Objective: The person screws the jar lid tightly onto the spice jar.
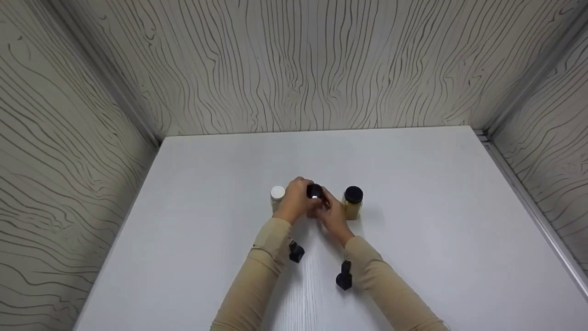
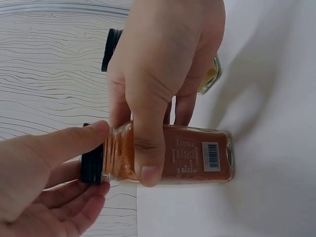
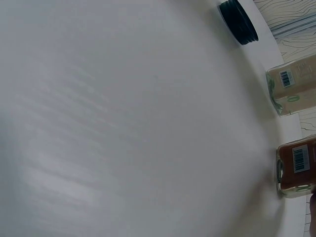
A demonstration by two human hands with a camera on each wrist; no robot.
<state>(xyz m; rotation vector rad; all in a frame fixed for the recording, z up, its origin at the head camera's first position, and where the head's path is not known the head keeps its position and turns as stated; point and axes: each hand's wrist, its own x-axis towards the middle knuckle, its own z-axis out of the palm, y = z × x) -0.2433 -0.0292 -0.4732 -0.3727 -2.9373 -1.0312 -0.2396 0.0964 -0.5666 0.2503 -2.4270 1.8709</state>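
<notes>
A glass spice jar (image 2: 192, 153) filled with orange-red powder stands upright between both hands, its printed label and barcode showing in the left wrist view. My right hand (image 1: 334, 216) grips the jar's body, thumb across the front and fingers behind. With thumb and fingertips my left hand (image 1: 296, 197) holds the black cap (image 2: 92, 160) at the jar's mouth. Whether the cap is loose or screwed down, I cannot tell. Only a fingertip (image 3: 313, 215) of the right hand shows in the right wrist view.
To the right stands a jar of yellow contents (image 1: 352, 211) under a black lid. Left of my hands is a white-capped jar (image 1: 277, 193), partly hidden by the left hand. A round black lid-like piece (image 3: 239, 22) appears on the white table (image 1: 413, 276).
</notes>
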